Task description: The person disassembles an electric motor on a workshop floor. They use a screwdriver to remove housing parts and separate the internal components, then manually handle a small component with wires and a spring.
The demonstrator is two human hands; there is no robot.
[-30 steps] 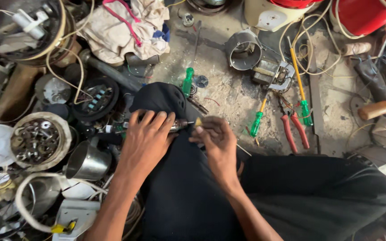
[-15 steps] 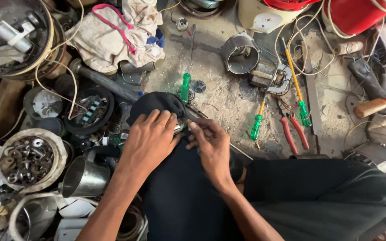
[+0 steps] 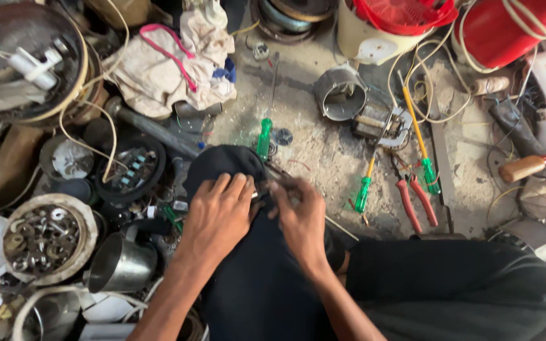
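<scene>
My left hand (image 3: 219, 215) and my right hand (image 3: 299, 218) meet over my raised knee, which is clothed in dark trousers (image 3: 254, 290). Both hands pinch a small metal part (image 3: 261, 189) between their fingertips; most of it is hidden by the fingers, so its kind is unclear. Just beyond my knee a green-handled screwdriver (image 3: 264, 136) lies on the dusty floor.
Two more green-handled screwdrivers (image 3: 363, 192) (image 3: 430, 173) and red-handled pliers (image 3: 415, 202) lie to the right. A small motor (image 3: 380, 123), a metal cylinder (image 3: 341, 95), a bowl of metal bits (image 3: 42, 237), a steel cup (image 3: 121, 268), rags (image 3: 172, 63) and wires crowd the floor.
The view has shifted, so the clutter sits lower and to the right. My hands have stayed together on my knee, the right fingers moving closer to the left.
</scene>
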